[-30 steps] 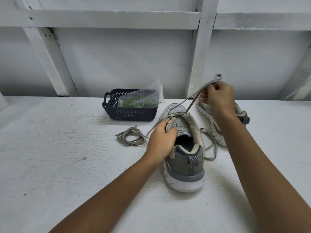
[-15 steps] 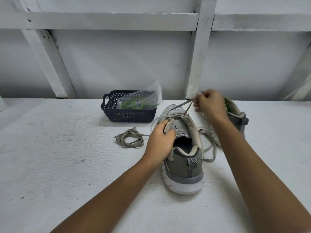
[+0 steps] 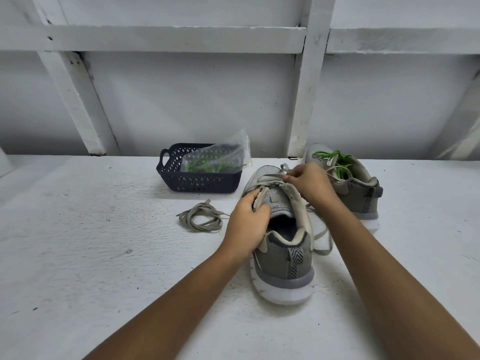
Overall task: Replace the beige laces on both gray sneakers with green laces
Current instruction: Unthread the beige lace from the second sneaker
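Nearest on the white bench (image 3: 91,255), a gray sneaker (image 3: 283,261) is stood with its heel toward the viewer. Its left eyelet flap is gripped by the left hand (image 3: 246,224), fingers curled over the edge. Just beyond, a beige lace (image 3: 271,175) still threaded through the lower eyelets is pinched by the right hand (image 3: 309,185); a slack loop of it is draped on the bench to the right of the shoe. A second beige lace (image 3: 201,216) is left loosely coiled to the left. Farther back, a dark basket (image 3: 197,183) is seen holding a clear bag (image 3: 220,157) of green laces (image 3: 205,166). At the far right, the other gray sneaker (image 3: 361,193) is seen, partly threaded with a green lace (image 3: 335,155).
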### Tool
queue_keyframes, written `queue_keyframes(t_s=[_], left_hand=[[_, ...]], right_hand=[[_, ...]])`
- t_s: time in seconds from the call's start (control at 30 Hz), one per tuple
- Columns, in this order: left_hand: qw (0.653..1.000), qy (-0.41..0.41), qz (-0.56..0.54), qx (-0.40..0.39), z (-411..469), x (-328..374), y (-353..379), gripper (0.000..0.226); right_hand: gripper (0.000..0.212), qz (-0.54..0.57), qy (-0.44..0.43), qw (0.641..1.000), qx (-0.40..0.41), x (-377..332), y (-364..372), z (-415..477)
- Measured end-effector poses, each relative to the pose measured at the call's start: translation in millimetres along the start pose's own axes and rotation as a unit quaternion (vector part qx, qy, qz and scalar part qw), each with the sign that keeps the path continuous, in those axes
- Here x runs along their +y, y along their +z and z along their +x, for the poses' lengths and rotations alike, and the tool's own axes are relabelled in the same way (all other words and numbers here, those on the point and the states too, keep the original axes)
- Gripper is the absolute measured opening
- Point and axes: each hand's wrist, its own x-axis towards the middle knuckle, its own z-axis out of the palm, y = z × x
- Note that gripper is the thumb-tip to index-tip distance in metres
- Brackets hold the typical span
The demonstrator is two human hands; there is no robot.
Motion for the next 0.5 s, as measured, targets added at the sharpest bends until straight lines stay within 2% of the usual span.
queue_keyframes(t_s=[0.07, 0.17, 0.27, 0.33, 0.37, 0.43, 0.5], left_hand=[[1.000, 0.000, 0.002, 0.003, 0, 0, 0, 0.045], [1.000, -0.006, 0.009, 0.006, 0, 0, 0, 0.044], [1.000, -0.010, 0.013, 0.005, 0, 1, 1, 0.044], [1.000, -0.009, 0.014, 0.004, 1, 0, 1, 0.044], [1.000, -0.008, 0.013, 0.004, 1, 0, 1, 0.044], [1.000, -0.007, 0.013, 0.004, 2, -1, 1, 0.045], [1.000, -0.007, 0.013, 0.005, 2, -1, 0, 0.045]], right_hand=[[0.013, 0.044, 0.000, 0.999, 0.031, 1, 3, 3], [0.018, 0.119, 0.024, 0.987, 0.107, 3, -6, 11], [0.020, 0.184, 0.022, 0.960, 0.211, 3, -20, 18], [0.022, 0.241, 0.030, 0.942, 0.232, 2, -22, 17], [0.029, 0.238, 0.035, 0.946, 0.219, 2, -20, 16], [0.044, 0.195, 0.054, 0.970, 0.136, 2, -14, 11], [0.047, 0.085, 0.058, 0.994, 0.038, 4, -7, 5]])
